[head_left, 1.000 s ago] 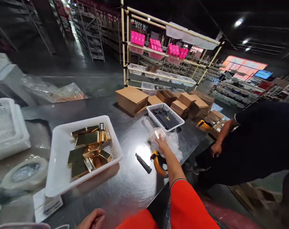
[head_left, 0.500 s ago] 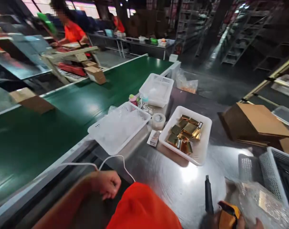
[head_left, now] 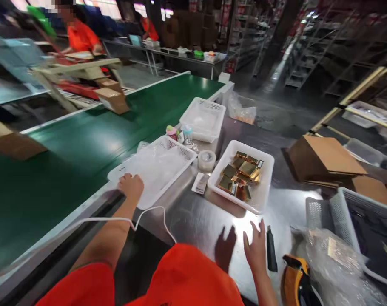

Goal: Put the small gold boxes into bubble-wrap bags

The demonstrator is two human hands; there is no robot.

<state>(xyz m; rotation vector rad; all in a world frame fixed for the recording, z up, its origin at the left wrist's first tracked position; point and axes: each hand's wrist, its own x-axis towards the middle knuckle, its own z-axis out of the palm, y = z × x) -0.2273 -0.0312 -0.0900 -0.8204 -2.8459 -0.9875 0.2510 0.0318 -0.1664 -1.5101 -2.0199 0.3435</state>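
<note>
My left hand (head_left: 130,187) rests on the near rim of a white basket (head_left: 158,166) that holds clear plastic bags; its fingers curl over the edge, gripping it. My right hand (head_left: 255,247) hovers flat over the shiny metal table (head_left: 206,221) with its fingers spread and nothing in it. Just to its right lie a black marker (head_left: 271,250) and a yellow and black tool (head_left: 297,278). A white tray of gold boxes (head_left: 243,175) sits beyond the right hand.
A green conveyor belt (head_left: 69,157) runs along the left with cardboard boxes on it. A tape roll (head_left: 206,160), a second white basket (head_left: 203,119), flat cardboard (head_left: 325,159), a basket with dark items (head_left: 368,229) and crumpled plastic wrap (head_left: 334,259) crowd the table. People in orange work far behind.
My view has swung left from the shelf to the conveyor. My left hand moved forward onto the basket rim. My right hand left the plastic wrap and now hovers open over the table.
</note>
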